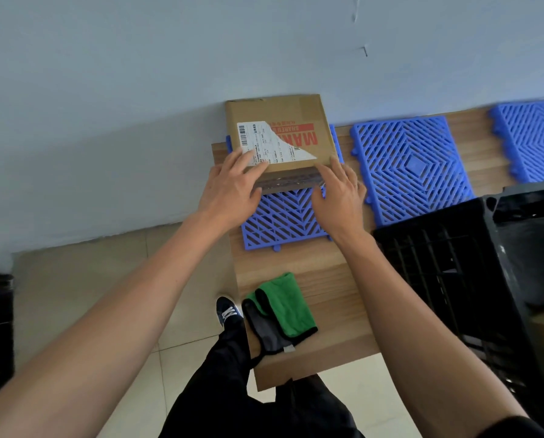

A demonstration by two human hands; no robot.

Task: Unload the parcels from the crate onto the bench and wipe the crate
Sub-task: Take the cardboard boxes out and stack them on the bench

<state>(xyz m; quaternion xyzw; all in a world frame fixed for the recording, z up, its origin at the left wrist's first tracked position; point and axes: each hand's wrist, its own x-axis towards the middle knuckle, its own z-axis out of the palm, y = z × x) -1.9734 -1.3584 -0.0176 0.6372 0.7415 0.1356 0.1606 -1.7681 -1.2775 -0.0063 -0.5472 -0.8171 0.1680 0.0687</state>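
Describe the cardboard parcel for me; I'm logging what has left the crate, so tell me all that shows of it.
The cardboard parcel is a flat brown box lying on a blue grid mat on the wooden bench, its far edge near the wall. Its top carries red print and a white shipping label with a barcode. It looks closed and undamaged. The left hand rests fingers on the label; the right hand touches its near right corner.
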